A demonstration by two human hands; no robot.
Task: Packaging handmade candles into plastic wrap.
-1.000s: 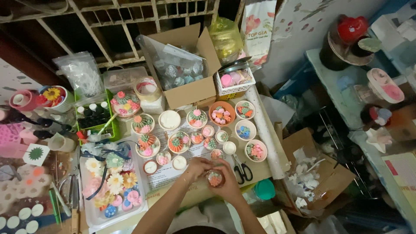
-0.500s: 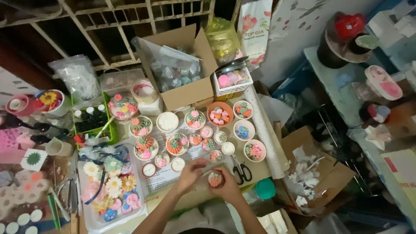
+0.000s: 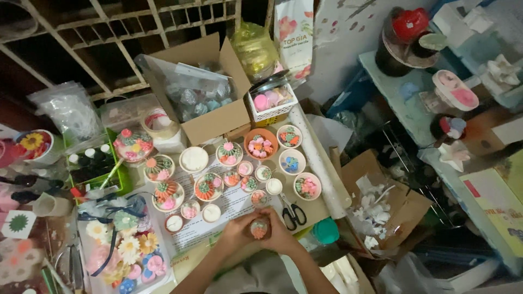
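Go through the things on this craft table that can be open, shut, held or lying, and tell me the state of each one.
Small round decorated pot: held upright between both hands.
Left hand: closed on the pot.
Right hand: closed on the pot.
Black-handled scissors: lying flat, blades shut.
Brown cardboard box: flaps open.
Long white paper roll: rolled up, lying flat.

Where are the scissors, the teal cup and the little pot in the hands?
scissors (image 3: 293, 214), head view, on the black handles.
teal cup (image 3: 326, 231), head view, on its side.
little pot (image 3: 259, 228), head view, on its decorated top.
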